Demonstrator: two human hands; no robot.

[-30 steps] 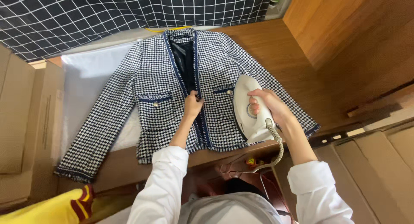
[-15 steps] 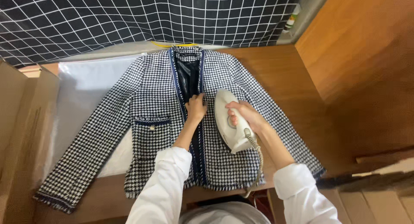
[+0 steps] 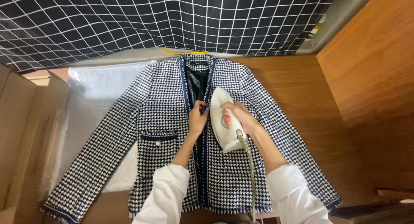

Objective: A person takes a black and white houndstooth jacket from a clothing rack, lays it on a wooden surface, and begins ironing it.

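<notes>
Looking like somebody's home laundry corner: a houndstooth jacket point(image 3: 172, 133) is lying flat on a wooden table point(image 3: 302, 86) for ironing. A black grid-pattern curtain point(image 3: 129, 21) is hanging behind, with cardboard boxes point(image 3: 21, 133) sitting alongside.

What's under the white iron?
The white iron, held by the right hand, sits on the checked jacket, near its navy-edged front. The fabric right beneath the iron is covered, so its state can't be seen.

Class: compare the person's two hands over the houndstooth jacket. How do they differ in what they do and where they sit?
The right hand grips the handle of the white iron; the left hand holds nothing and presses flat on the jacket. The right hand sits above the right front panel, the left hand at the navy-trimmed front opening. Both wear white sleeves.
</notes>
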